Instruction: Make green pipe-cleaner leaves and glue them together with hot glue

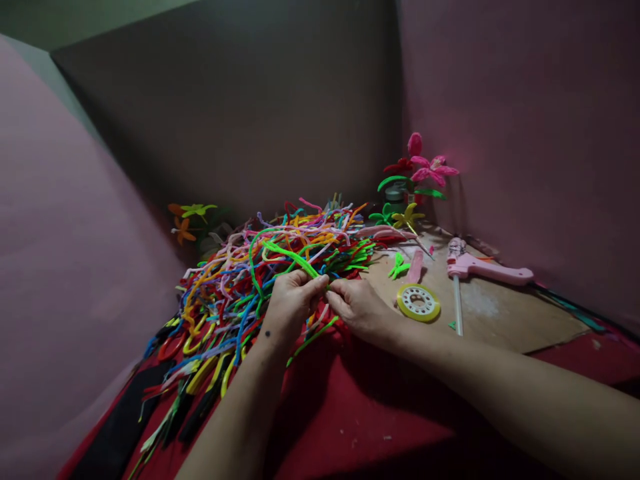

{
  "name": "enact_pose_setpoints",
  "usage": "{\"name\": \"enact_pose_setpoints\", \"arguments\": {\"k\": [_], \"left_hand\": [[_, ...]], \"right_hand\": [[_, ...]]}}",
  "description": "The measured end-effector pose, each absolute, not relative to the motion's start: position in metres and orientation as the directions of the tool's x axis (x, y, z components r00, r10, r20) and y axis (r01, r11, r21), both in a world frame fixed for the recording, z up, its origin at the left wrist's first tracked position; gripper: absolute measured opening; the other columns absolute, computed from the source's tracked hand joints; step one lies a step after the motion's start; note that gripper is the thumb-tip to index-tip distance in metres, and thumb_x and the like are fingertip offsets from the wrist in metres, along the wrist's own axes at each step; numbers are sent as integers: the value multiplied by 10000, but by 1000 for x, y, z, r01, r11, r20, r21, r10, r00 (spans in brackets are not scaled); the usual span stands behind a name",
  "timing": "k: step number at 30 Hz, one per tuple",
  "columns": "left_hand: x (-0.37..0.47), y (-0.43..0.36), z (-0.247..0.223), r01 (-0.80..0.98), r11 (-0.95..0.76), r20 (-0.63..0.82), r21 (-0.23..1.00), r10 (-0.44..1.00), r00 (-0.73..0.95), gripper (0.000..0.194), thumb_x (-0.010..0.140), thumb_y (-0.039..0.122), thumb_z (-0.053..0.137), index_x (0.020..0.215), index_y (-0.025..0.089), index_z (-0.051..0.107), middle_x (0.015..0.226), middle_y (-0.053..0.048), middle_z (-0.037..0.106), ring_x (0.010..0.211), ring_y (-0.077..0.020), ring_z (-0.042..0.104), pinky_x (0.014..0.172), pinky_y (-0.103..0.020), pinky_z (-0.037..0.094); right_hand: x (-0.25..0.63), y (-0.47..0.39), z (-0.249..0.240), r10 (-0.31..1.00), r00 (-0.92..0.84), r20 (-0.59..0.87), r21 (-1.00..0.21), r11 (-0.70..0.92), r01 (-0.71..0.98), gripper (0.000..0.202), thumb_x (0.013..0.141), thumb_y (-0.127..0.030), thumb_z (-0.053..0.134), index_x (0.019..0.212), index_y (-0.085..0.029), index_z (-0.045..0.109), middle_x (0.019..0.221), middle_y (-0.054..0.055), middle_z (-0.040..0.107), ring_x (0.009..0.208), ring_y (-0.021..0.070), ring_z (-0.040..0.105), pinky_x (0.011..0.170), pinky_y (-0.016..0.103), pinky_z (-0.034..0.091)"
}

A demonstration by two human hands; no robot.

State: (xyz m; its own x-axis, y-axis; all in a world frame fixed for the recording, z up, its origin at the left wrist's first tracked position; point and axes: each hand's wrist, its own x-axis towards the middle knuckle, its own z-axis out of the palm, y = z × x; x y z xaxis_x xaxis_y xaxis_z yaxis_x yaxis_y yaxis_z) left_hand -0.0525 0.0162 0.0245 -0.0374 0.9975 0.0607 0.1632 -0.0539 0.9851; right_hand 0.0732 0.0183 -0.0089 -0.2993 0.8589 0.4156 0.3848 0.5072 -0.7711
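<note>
Bright green pipe cleaners (293,255) are pinched near their lower end by my left hand (293,297), their far part pointing up and left. My right hand (357,303) meets it fingertip to fingertip at that same end, thumb and forefinger closed on the green pipe cleaners. The exact grip of the fingertips is too small to make out. Just behind and left of both hands spreads a big tangled heap of multicoloured pipe cleaners (235,267).
On a cardboard sheet (520,320) at right lie a pink glue gun (493,268), a yellow tape roll (419,303) and a small green piece (399,266). Pipe-cleaner flowers (434,168) stand behind. Yellow-handled tools (203,373) lie at left on the red cloth (365,413).
</note>
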Motion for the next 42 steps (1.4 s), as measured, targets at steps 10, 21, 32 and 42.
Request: {"name": "enact_pose_setpoints", "arguments": {"k": [10,21,32,42], "left_hand": [[-45,12,25,83,-23,28,996,997,-68,290,596,290,685,473,148,465,338,49,430,264,-42,327,288,-171,186],[-66,24,17,69,44,-49,997,996,75,276,596,323,704,560,151,492,392,55,443,297,-41,338,313,-174,212],[-61,21,20,57,-8,4,998,998,62,281,633,331,668,557,151,467,390,52,444,289,-41,335,311,-173,207],[-58,19,24,129,26,-40,991,994,106,279,603,280,694,526,141,464,388,70,385,319,-27,307,335,-178,171]], "right_hand": [[74,13,-7,878,-271,395,-814,471,339,286,779,-136,411,496,-181,402,483,-34,365,473,86,322,505,246,216],[75,22,-6,915,-395,81,-991,31,-131,167,664,-189,486,556,-129,598,517,21,583,416,90,433,445,231,347],[76,19,-6,896,-440,56,-997,30,-64,200,670,-185,496,514,-123,604,439,0,538,383,74,413,413,213,308],[77,27,-14,910,-413,43,-946,-96,-310,163,565,-222,659,473,-131,560,403,-46,455,393,62,355,429,231,252]]}}
